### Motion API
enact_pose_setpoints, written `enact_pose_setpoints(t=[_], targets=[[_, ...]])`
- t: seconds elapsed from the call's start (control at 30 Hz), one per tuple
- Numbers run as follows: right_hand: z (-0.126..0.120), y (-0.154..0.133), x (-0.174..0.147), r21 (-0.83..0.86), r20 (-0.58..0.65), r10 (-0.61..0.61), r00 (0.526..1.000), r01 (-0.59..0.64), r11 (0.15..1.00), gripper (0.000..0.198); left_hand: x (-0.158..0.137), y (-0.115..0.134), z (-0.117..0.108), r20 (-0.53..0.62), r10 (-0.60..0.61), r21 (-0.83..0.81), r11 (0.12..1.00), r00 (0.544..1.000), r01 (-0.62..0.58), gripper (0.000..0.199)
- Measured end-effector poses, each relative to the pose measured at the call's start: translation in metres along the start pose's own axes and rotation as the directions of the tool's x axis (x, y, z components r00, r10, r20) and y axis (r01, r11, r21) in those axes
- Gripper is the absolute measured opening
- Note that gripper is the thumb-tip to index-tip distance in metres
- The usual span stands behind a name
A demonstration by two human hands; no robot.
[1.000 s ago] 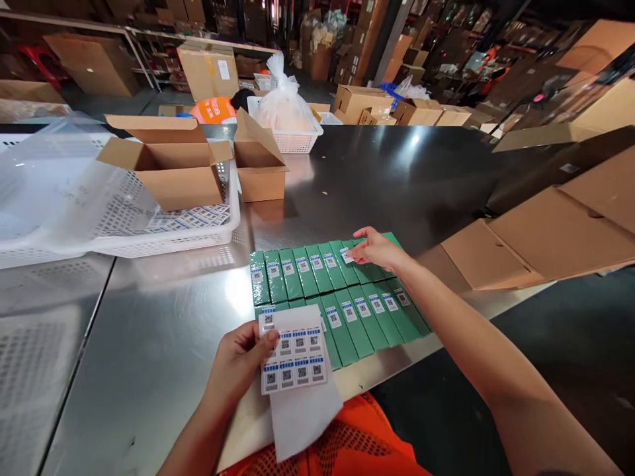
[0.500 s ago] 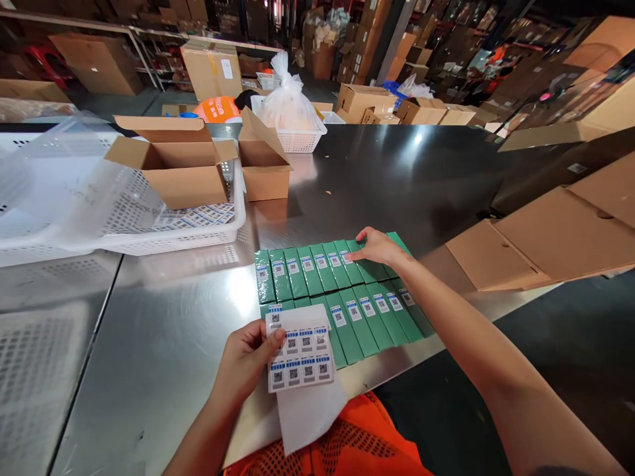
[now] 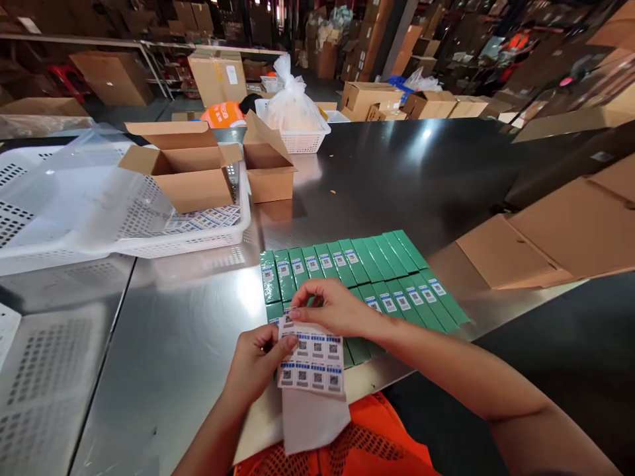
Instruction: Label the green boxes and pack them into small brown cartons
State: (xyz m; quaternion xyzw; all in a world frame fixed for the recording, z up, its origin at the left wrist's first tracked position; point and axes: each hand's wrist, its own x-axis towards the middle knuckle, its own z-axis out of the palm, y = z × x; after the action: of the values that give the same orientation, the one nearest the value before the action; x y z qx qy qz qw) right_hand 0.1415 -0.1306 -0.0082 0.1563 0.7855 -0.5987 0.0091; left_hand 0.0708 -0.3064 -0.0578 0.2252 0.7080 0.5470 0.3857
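My left hand holds a sheet of QR-code stickers by its left edge, thumb on top. Blank white backing hangs down below it. At the sheet's upper left corner, my right hand pinches a single sticker, which still appears to lie on the sheet. Behind the hands stand two rows of slim green boxes, packed side by side. Stickers show on the left boxes of the far row and on the visible right boxes of the near row. My right hand and the sheet hide part of the near row.
White perforated baskets stand at the left, with more sticker sheets and an open carton in one. Another open carton is beside them. Farther back, a basket holds a tied plastic bag. Large cardboard lies at the right.
My right hand has moved from the far row of boxes back left to the sheet and now pinches its corner sticker. The left hand keeps its hold; the view has shifted slightly.
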Motion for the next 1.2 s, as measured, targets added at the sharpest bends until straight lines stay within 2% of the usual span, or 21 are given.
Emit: enact_pose_setpoints(t=[0.07, 0.13, 0.2, 0.23, 0.27, 0.37, 0.47, 0.57, 0.77, 0.93, 1.03, 1.07, 1.13, 1.2], targets=[[-0.014, 0.003, 0.003, 0.133, -0.041, -0.003, 0.999, 0.009, 0.991, 0.017, -0.001, 0.001, -0.001, 0.017, 0.007, 0.046, 0.999, 1.0, -0.008, 0.049], [-0.04, 0.007, 0.006, 0.228, -0.169, -0.027, 0.985, 0.065, 0.971, 0.024, -0.001, 0.001, -0.001, 0.036, 0.016, 0.088, 0.996, 0.999, -0.02, 0.05], [-0.076, 0.015, 0.009, 0.228, -0.348, -0.021, 0.937, 0.106, 0.968, 0.03, -0.001, -0.001, -0.001, 0.055, 0.02, 0.121, 0.992, 0.998, -0.027, 0.051], [-0.097, 0.02, 0.011, 0.202, -0.415, 0.008, 0.91, 0.084, 0.976, 0.034, -0.001, -0.002, 0.0, 0.061, 0.018, 0.129, 0.991, 0.998, -0.025, 0.052], [-0.117, 0.026, 0.011, 0.166, -0.436, 0.063, 0.898, 0.011, 0.986, 0.037, -0.001, -0.003, 0.0, 0.066, 0.014, 0.132, 0.991, 0.998, -0.022, 0.053], [-0.163, 0.044, 0.013, 0.085, -0.368, 0.237, 0.899, -0.222, 0.971, 0.043, -0.001, -0.004, 0.001, 0.082, -0.008, 0.129, 0.992, 0.997, -0.003, 0.056], [-0.181, 0.06, 0.014, 0.043, -0.282, 0.316, 0.906, -0.317, 0.947, 0.057, -0.001, -0.003, 0.001, 0.091, -0.025, 0.139, 0.99, 0.996, 0.012, 0.058], [-0.181, 0.067, 0.016, 0.002, -0.249, 0.361, 0.899, -0.372, 0.928, 0.058, -0.001, -0.002, 0.0, 0.081, -0.034, 0.151, 0.988, 0.996, 0.022, 0.059], [-0.172, 0.064, 0.024, -0.102, -0.275, 0.415, 0.867, -0.455, 0.885, 0.053, 0.001, -0.006, -0.001, 0.089, -0.037, 0.146, 0.989, 0.995, 0.024, 0.056], [-0.181, 0.06, 0.031, -0.249, -0.413, 0.429, 0.803, -0.553, 0.795, 0.056, 0.0, -0.012, -0.002, 0.052, 0.001, 0.094, 0.996, 0.999, -0.006, 0.055], [-0.178, 0.052, 0.025, -0.351, -0.502, 0.341, 0.795, -0.548, 0.759, 0.055, 0.0, -0.012, -0.004, 0.009, -0.006, 0.021, 1.0, 1.0, 0.005, 0.056], [-0.17, 0.048, 0.02, -0.374, -0.512, 0.29, 0.809, -0.513, 0.773, 0.053, 0.0, -0.011, -0.004, -0.001, -0.014, -0.006, 1.0, 1.0, 0.014, 0.057], [-0.142, 0.042, 0.005, -0.364, -0.453, 0.164, 0.876, -0.349, 0.863, 0.045, 0.0, -0.01, -0.004, -0.025, -0.012, -0.051, 0.999, 1.0, 0.011, 0.057], [-0.105, 0.036, -0.015, -0.198, -0.269, -0.013, 0.963, -0.042, 0.979, 0.046, 0.001, -0.01, -0.002, -0.043, 0.017, -0.074, 0.997, 0.999, -0.02, 0.055]])
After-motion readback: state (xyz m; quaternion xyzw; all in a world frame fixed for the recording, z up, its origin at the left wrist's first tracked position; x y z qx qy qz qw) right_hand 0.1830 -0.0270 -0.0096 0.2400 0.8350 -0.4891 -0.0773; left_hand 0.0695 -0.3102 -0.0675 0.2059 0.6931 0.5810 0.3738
